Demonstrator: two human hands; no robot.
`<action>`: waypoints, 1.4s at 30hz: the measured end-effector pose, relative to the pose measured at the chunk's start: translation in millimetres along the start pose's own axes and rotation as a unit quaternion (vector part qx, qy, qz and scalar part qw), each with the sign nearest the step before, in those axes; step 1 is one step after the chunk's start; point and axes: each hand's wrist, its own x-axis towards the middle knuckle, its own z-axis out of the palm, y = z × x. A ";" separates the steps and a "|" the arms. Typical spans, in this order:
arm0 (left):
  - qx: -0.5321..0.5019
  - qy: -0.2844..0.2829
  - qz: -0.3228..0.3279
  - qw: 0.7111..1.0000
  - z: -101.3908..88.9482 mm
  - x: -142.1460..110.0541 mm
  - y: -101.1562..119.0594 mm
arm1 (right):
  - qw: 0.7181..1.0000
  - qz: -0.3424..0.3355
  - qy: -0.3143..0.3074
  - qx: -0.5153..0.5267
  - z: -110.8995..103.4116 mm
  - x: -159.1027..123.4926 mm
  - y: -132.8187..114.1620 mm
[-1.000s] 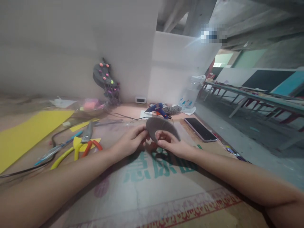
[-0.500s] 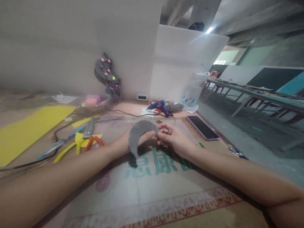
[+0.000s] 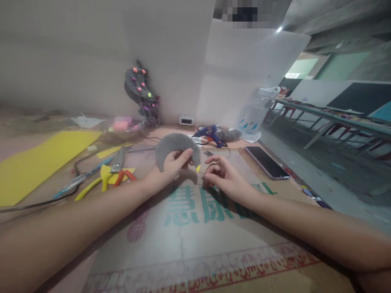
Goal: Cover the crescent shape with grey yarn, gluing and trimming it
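A grey crescent (image 3: 174,142), wrapped in fine yarn, is held above the board by my left hand (image 3: 175,162), thumb across its inner curve. Its right end shows a small yellow tip (image 3: 198,168) that the grey does not cover. Just right of that tip, my right hand (image 3: 224,177) is closed with fingers curled and the index finger raised. A faint strand of grey yarn (image 3: 201,173) appears to run from the crescent to its thumb. Small scissors (image 3: 208,153) lie behind the right hand, their handles hidden.
Pliers (image 3: 117,162), yellow sheet (image 3: 45,167) and a cable lie left. Behind are a blue glue gun (image 3: 209,132), grey yarn bundle (image 3: 227,135), small clock (image 3: 186,121) and a grey form with coloured pins (image 3: 139,87). A phone (image 3: 266,162) and plastic jug (image 3: 252,116) stand right.
The crescent has turned in my left hand, its open side now facing down and its yellow tip showing. My right hand has moved apart from it to the right. The view has shifted slightly.
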 end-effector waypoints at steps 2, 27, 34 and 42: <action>0.002 0.006 0.008 1.000 -1.1 0.9 1.1 | 0.997 -0.045 -0.010 -0.063 1.7 -5.9 -3.1; -0.089 0.125 -0.059 0.986 -7.2 2.9 21.3 | 0.702 -0.107 -0.020 -0.704 -68.9 -1.2 -62.2; -0.129 0.120 -0.055 0.983 -7.3 4.2 17.0 | 0.671 0.135 0.002 -0.729 -128.9 37.1 -42.5; -0.130 0.112 -0.057 0.984 -7.3 4.7 15.9 | 0.667 0.148 -0.005 -0.730 -132.7 33.8 -40.5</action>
